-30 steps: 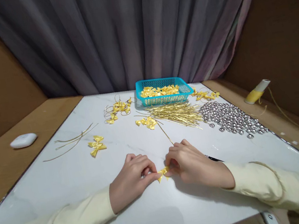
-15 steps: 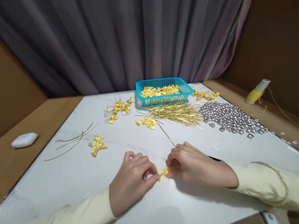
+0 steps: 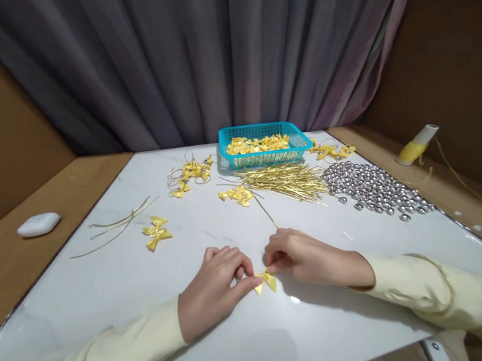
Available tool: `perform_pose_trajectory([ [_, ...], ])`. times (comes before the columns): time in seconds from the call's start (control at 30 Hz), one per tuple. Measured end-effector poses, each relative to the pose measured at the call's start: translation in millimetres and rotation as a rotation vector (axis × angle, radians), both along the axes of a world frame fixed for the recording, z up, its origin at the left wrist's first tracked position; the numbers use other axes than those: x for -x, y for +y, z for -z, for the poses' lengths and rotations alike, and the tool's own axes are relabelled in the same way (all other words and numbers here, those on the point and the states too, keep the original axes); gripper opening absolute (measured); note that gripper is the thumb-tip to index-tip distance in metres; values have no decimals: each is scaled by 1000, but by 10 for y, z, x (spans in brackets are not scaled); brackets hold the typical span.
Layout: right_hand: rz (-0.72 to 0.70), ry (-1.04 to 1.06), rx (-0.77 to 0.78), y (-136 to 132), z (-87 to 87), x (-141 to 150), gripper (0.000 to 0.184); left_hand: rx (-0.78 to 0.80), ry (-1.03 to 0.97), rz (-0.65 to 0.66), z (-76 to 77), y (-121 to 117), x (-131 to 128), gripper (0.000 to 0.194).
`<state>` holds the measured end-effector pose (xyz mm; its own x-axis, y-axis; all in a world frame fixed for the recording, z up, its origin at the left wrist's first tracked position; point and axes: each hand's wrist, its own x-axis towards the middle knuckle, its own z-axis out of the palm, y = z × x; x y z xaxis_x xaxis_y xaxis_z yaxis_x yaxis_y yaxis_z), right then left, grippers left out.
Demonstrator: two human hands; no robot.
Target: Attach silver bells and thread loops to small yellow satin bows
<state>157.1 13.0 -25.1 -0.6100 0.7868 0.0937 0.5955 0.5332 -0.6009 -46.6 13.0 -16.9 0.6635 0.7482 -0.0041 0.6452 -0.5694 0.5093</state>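
Observation:
A small yellow ribbon bow [image 3: 265,280] is held just above or on the white table, its two tails pointing toward me. My left hand [image 3: 222,286] pinches its left side between thumb and finger. On its right side, my right hand [image 3: 306,261] pinches the other loop. Beyond my right hand, a gold wire tie [image 3: 266,212] reaches toward the knuckles. A few loose yellow bows [image 3: 237,196] lie farther off in the middle, and a couple more bows [image 3: 157,232] lie to the left.
A turquoise basket [image 3: 265,159] of bows stands at the back. Before it lies a bundle of gold ties [image 3: 290,181], with silver beads [image 3: 371,190] to the right. Finished-looking bows with wire loops [image 3: 191,175] sit back left. A thread spool [image 3: 419,144] and a white case [image 3: 38,225] flank the table.
Both hands still pinch the bow. My right hand has shifted slightly left and up, and the bow's tails now show more fully, spread toward me.

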Motion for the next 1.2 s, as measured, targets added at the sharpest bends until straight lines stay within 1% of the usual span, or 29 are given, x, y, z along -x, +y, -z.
perform_pose_trajectory([
  [0.13,13,16,-1,7,44,17,10,4,-5,-1,49,19,4,20],
  [0.47,197,-68,-52,-115,20,81,9,-86,-3,25,15,-6,-5,20],
  [0.67,222,-56,-13,-103,16,87,8,-87,-4,22,25,0,5,22],
  [0.8,160,-19,62,-51,-10,69,7,-70,-25,19,60,16,20,22],
  [0.87,149,-13,66,-36,-16,67,7,-69,-23,26,68,25,22,22],
  [1.07,229,-66,25,-66,7,100,10,-92,-3,43,31,8,7,18],
  [1.2,269,-104,68,-87,-9,113,8,-109,13,39,13,-14,8,19],
])
